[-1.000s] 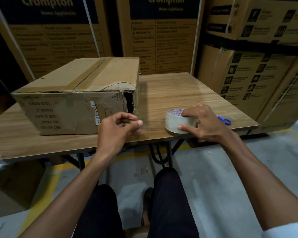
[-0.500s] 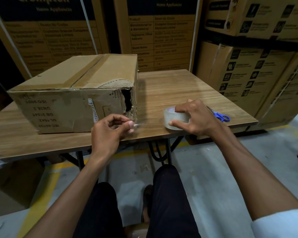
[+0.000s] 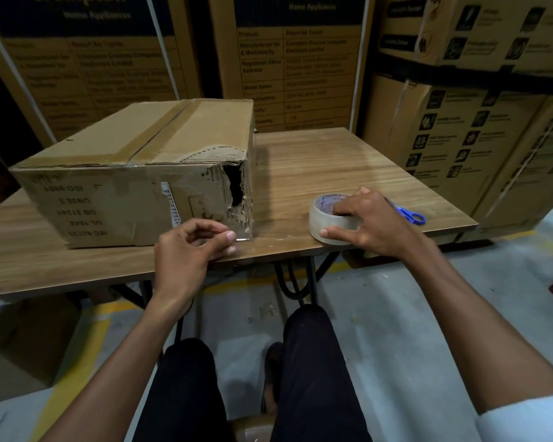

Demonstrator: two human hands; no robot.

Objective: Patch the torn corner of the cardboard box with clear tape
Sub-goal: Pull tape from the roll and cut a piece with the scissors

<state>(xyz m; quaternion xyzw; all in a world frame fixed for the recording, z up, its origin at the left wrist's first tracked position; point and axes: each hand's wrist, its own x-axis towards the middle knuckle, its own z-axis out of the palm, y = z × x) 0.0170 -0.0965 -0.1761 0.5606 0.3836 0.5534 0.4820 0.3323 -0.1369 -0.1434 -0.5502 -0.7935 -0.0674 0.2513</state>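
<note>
Head view shows the cardboard box (image 3: 134, 173) on the left half of the table (image 3: 348, 161). Its printed face is turned toward the person with the lettering upside down, and its taped top seam runs away from them. The torn corner (image 3: 237, 193) is the near right one, a ragged dark hole; what the box holds cannot be told. The left hand (image 3: 192, 250) pinches the free end of the clear tape just beside that corner's base. A faintly glinting strip (image 3: 278, 240) runs rightward along the table's near edge to the tape roll (image 3: 332, 224). The right hand (image 3: 377, 221) grips the roll, thumb outside, fingers over the core. Blue-handled scissors (image 3: 411, 214) lie just behind that hand.
</note>
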